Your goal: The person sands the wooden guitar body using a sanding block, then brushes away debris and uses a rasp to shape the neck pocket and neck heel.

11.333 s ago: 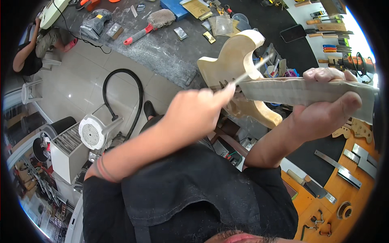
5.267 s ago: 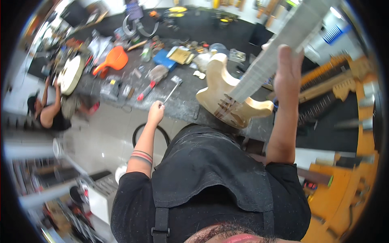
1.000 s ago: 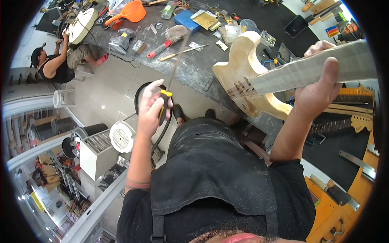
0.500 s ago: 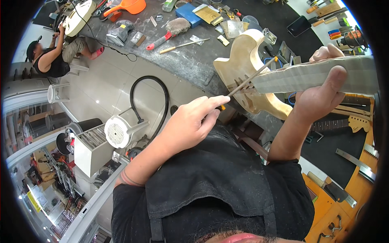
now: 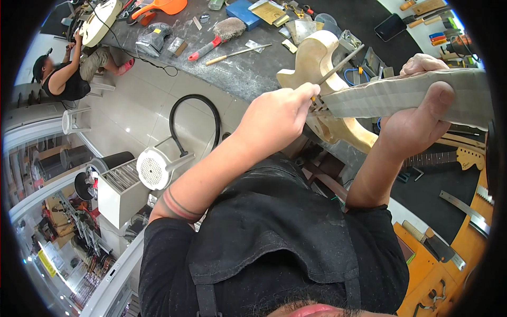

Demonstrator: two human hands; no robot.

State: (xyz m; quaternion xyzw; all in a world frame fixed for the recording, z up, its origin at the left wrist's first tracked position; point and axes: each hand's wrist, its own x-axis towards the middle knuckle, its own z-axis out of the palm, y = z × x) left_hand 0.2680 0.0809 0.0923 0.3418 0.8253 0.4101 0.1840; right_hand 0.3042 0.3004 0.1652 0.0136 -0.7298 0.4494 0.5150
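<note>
My left hand [image 5: 277, 115] is closed around a thin round file [image 5: 344, 61], which points away and to the right over a pale, unfinished guitar body [image 5: 312, 57]. A bit of its yellow-orange handle shows by my fingers; the rest is hidden in my hand. The file crosses the body near the neck joint; I cannot tell whether it touches the wood. My right hand [image 5: 414, 127] grips the guitar neck [image 5: 383, 99], which is wrapped in pale tape. The thumb lies along the near side, and the fingertips show over the far edge.
On the dark bench lie a dust brush [image 5: 228, 30], another file [image 5: 237, 54], a blue box [image 5: 243, 17] and an orange scoop [image 5: 161, 6]. A second neck [image 5: 430, 158] and a cleaver [image 5: 437, 245] lie at right. A white stool [image 5: 153, 169] and a co-worker [image 5: 66, 79] are left.
My left hand has moved forward and to the right, carrying the file farther across the guitar body. The body has shifted slightly, while my right hand keeps its grip on the neck.
</note>
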